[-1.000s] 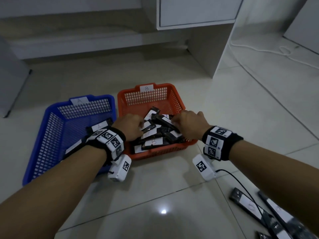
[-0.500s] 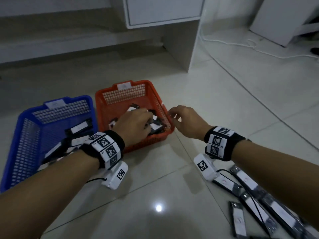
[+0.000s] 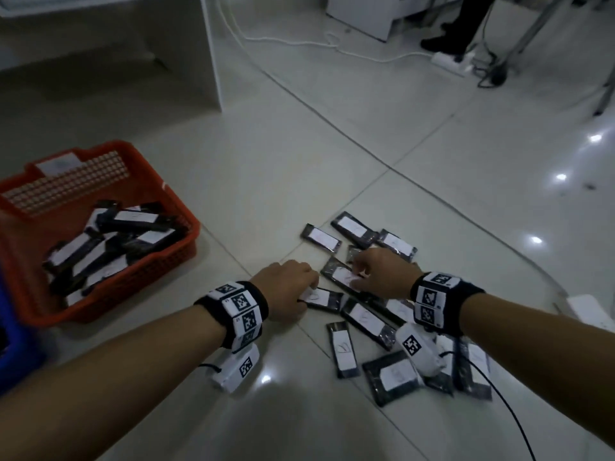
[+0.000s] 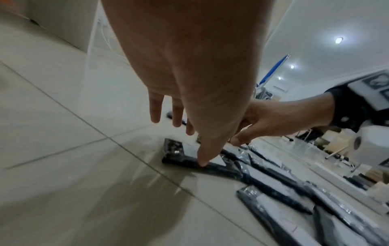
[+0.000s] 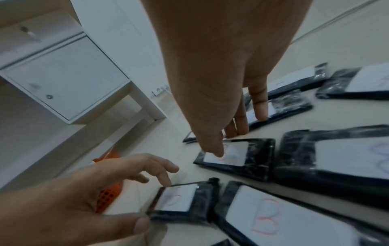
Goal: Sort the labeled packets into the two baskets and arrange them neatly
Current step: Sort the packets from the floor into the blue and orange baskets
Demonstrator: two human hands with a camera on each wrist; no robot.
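At the far left edge we see a sliver of the blue basket [image 3: 13,344], and just right of it the orange basket [image 3: 159,261], which holds a loose, overlapping pile of dark packets with white labels [image 3: 109,237]. Taking the orange basket as our landmark, the left hand [image 3: 286,291] sits to its right, low over the tiled floor [image 3: 283,154], at the near-left end of one labeled packet [image 3: 321,297]. In the left wrist view the thumb [image 4: 205,159] touches the packet's near edge; in the right wrist view thumb and fingers are spread on either side of that end. We cannot tell whether they have closed on it. Farther right of the basket, the right hand [image 3: 382,277] rests on a second packet [image 3: 342,277]: the thumb tip presses its white label [image 5: 226,154], while the straight fingers [image 5: 261,106] lie on a neighbouring packet behind it. The remaining unsorted packets [image 3: 366,321] lie scattered flat around and beyond both hands, several overlapping; one label [image 5: 267,216] reads "B" in red. Farthest from the basket, at upper right, we see white cables [image 3: 332,44] and a power strip [image 3: 452,61].
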